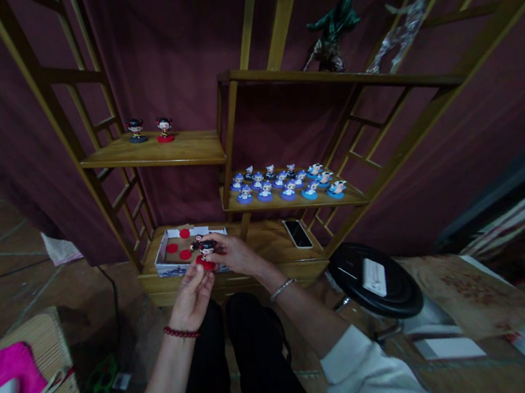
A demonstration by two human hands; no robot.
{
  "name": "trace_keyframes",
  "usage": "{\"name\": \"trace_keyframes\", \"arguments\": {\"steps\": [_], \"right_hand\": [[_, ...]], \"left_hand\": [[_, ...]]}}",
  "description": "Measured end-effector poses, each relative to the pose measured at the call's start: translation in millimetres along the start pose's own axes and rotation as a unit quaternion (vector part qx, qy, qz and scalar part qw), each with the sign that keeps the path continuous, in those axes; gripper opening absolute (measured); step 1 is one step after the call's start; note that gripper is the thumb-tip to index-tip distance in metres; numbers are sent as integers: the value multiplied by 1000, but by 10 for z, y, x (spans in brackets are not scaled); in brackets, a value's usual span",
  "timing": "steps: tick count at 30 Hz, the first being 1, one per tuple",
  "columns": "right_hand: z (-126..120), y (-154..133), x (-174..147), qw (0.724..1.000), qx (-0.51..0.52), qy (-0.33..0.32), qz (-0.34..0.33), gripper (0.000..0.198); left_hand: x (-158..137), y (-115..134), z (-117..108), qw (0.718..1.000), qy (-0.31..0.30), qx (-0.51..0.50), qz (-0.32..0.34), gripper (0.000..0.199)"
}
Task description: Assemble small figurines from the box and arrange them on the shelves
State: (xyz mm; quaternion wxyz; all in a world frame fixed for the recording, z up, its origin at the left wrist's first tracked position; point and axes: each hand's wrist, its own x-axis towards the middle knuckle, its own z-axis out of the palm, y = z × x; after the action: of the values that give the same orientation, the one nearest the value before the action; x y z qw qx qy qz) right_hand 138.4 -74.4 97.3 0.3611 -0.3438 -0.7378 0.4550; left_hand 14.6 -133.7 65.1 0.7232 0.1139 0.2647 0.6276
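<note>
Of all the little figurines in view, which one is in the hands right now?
The black-haired figurine on a red base, held by both the right hand and left hand over the cardboard box; the others stand on shelves.

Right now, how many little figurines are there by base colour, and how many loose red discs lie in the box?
Blue-based figurines on the middle shelf: about 15, small and crowded, so not exact
Red-based figurines: 2, one on the upper left shelf, one held by both hands
Dark-based figurine on the upper left shelf: 1
Loose red discs in the box: 3 visible
Total: about 21
</note>
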Motion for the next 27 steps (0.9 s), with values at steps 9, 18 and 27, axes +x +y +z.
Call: {"name": "trace_keyframes", "arguments": {"steps": [9, 18, 27], "right_hand": [[13, -102, -13, 1000, -7, 7, -13, 36], [2, -172, 43, 998, 54, -10, -21, 44], [-58, -336, 97, 995, 99, 4, 0, 45]], "left_hand": [[-2, 17, -3, 1000, -6, -23, 15, 18], [3, 117, 37, 999, -40, -5, 6, 20], [11, 235, 142, 999, -50, 5, 17, 17]]}}
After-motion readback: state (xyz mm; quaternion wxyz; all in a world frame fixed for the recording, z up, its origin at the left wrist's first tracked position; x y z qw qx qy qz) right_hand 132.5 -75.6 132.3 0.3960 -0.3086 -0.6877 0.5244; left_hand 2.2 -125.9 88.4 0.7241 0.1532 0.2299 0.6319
